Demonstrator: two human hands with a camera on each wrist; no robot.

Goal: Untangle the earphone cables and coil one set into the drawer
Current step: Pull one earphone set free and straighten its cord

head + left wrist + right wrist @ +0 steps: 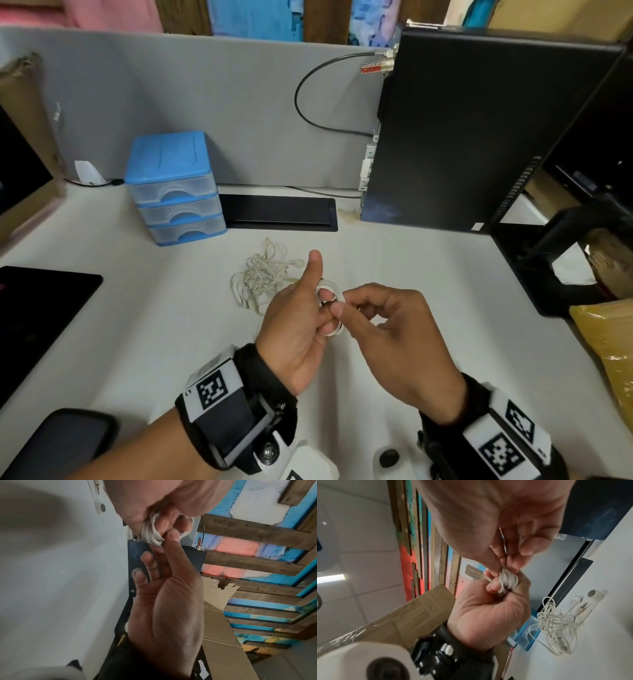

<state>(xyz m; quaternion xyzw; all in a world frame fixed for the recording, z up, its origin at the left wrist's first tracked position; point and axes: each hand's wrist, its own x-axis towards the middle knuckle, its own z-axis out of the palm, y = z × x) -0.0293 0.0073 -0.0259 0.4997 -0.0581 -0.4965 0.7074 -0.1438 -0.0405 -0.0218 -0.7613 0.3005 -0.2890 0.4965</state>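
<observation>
A white counter (pixel 394 260) runs back to a grey partition, with a dark computer tower beyond the right hand and a blue drawer unit (pixel 176 188) beyond and to the left of both hands, all three drawers closed. The left hand (pixel 294 322), thumb up, has a small white coil (pixel 329 308) wound round its fingers; the right hand (pixel 387 329) pinches that coil at its near edge. A second, loose earphone tangle (pixel 263 274) lies on the counter just past the left hand.

The main risk, as I judge it, is the coil springing open once it slides off the fingers, since nothing ties the loops. With both hands busy and the drawers closed, freeing a hand to pull one open could let loops slacken, or a trailing end could catch the tangle nearby.
</observation>
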